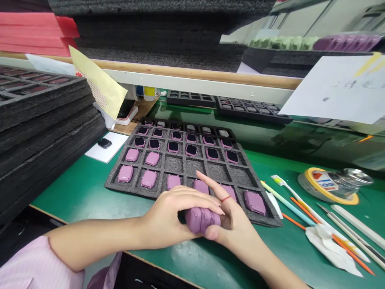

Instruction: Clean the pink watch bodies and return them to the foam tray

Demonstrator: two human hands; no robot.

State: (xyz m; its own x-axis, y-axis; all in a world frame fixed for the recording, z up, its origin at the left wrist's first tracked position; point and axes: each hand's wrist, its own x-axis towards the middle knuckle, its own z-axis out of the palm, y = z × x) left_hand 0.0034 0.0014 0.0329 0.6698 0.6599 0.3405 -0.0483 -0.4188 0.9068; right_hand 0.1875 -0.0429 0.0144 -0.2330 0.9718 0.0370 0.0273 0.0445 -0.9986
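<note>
The fingers of the left hand (197, 202) are curled closed over a pink watch body (202, 220), so that the body is held in a narrow grip. The body is held between both hands, low over the edge of a green table mat (270, 257). The thumb of the right hand (233, 222) is set against its near side, while the long fingers of that hand are spread wider and point up and away. A red thread (225, 198) is worn around the base of one finger. A pink sleeve (30, 265) is seen behind the left hand, along the forearm.

Just beyond the fingertips lies a dark foam tray (183, 162) divided into compartments. Pink watch bodies (149, 179) are laid in its nearer rows, and watch bodies with dark screens (173, 147) are laid in the rows further from the fingers. Some compartments hold nothing.

To the right of the fingers, a toothbrush (285, 188), a tissue (331, 247) and several thin tools are laid on the mat, with a roll of tape (329, 186) beyond them. To the left of the fingers, a small black object (104, 143) is placed on a white card (105, 150), beside a tall stack of foam trays (45, 116). Further away, two more trays (252, 109) are set on the mat.
</note>
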